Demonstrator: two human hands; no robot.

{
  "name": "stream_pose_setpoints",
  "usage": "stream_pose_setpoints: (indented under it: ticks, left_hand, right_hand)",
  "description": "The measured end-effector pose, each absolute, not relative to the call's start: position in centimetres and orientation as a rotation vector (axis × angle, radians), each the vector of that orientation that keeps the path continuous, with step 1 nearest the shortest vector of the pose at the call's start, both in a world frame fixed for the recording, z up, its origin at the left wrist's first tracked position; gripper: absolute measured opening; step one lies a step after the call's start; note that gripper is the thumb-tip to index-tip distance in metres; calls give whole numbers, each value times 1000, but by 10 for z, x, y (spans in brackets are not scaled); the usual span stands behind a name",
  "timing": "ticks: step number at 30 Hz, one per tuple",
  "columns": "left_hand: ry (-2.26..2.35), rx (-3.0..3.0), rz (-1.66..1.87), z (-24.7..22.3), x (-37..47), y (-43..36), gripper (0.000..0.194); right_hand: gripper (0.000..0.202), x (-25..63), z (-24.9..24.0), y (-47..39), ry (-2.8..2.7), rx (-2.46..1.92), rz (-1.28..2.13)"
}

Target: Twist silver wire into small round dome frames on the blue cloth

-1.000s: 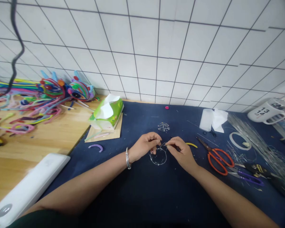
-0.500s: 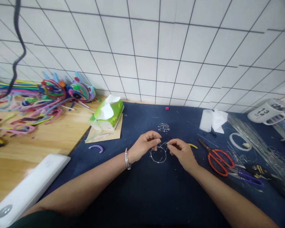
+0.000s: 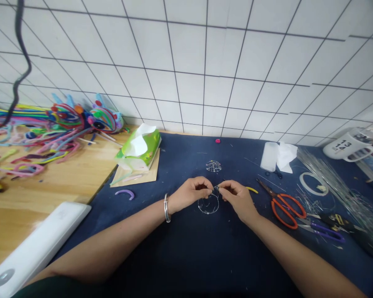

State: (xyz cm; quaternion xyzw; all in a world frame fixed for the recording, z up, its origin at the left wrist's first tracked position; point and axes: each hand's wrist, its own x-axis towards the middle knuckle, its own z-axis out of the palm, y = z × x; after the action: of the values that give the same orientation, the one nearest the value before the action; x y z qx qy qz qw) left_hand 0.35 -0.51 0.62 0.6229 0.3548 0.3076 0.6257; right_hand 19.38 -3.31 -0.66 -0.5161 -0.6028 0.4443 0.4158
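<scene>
A thin silvery wire ring [image 3: 209, 212] with small knots or beads along it hangs below my fingertips over the dark blue mat [image 3: 186, 256]. My left hand [image 3: 195, 191], with a silver bangle at the wrist, pinches the ring's upper left side between thumb and forefinger. From the other side my right hand [image 3: 236, 196] pinches the wire at the upper right. The fingertips are close together, and the exact wire ends between them are too fine to make out. Just beyond the hands stands a small domed wire frame [image 3: 213, 166] with tiny coloured dots.
Orange-handled scissors [image 3: 287, 209], purple-handled scissors [image 3: 327, 231], a clear coil [image 3: 313, 184] and loose wires [image 3: 338, 182] lie at right, near a white mug [image 3: 345, 145]. Leftward are a green tissue pack [image 3: 139, 151], a purple curved piece [image 3: 125, 193] and a white device [image 3: 40, 248].
My left hand has shifted slightly right and its fingertips have come nearer to those of my right hand. The ring has turned and sunk a little between them.
</scene>
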Motion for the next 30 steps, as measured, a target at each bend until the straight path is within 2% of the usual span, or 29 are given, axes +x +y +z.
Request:
stream_pose_setpoints:
  ticks: [8,22,30]
  left_hand:
    - [823,1557,695,5,3,-5,9]
    - [807,1845,826,9,4,-5,7]
    - [765,2043,926,13,1,-6,11]
  right_hand:
    - [11,194,1,-35,-1716,-1215,900]
    - [11,193,2,-35,-1753,-1246,867]
    - [11,195,-6,-33,-1625,-1292,993]
